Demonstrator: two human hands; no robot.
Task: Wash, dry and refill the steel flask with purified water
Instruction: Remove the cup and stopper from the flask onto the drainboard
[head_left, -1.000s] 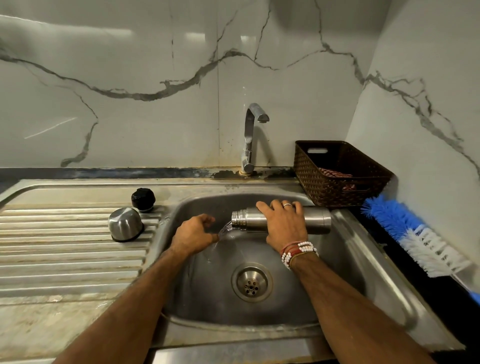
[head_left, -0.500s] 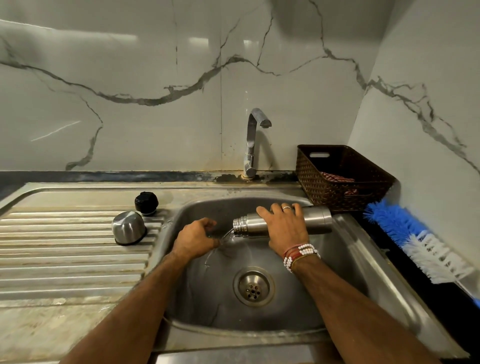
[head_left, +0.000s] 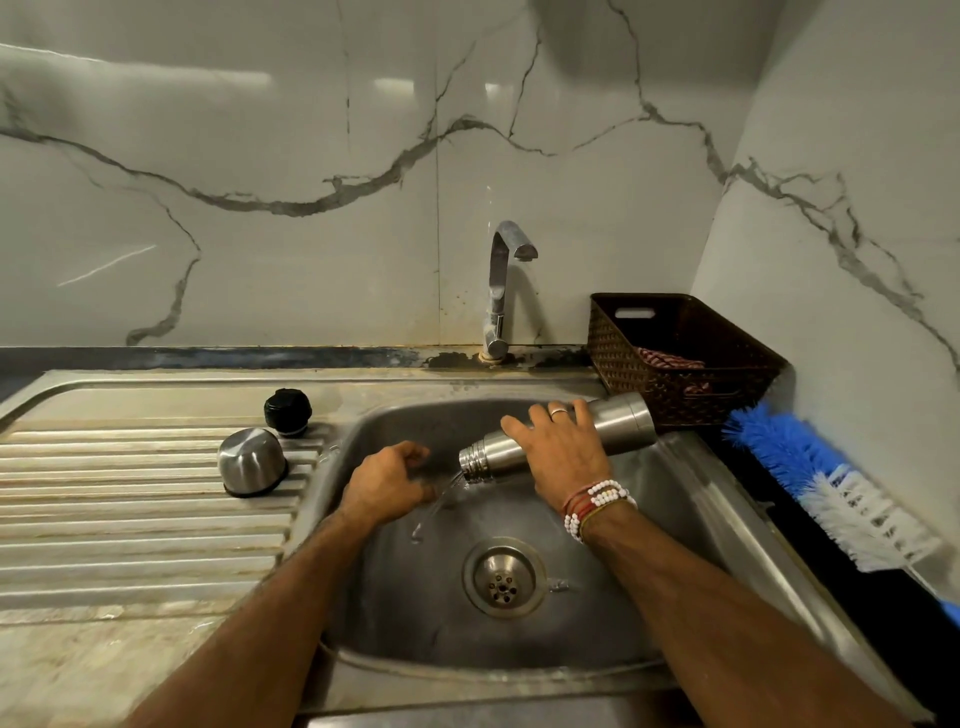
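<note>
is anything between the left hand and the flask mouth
Nothing solid. Only a thin stream of water pouring from the flask falls in the gap beside the left hand. The right hand grips the flask's body.

The right hand (head_left: 563, 457) has tipped the steel flask (head_left: 618, 423) steeper, its base lifted and mouth lower.

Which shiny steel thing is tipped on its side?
The steel flask, gripped by the right hand over the sink, pouring water. The steel cup sits mouth-down on the drainboard.
</note>
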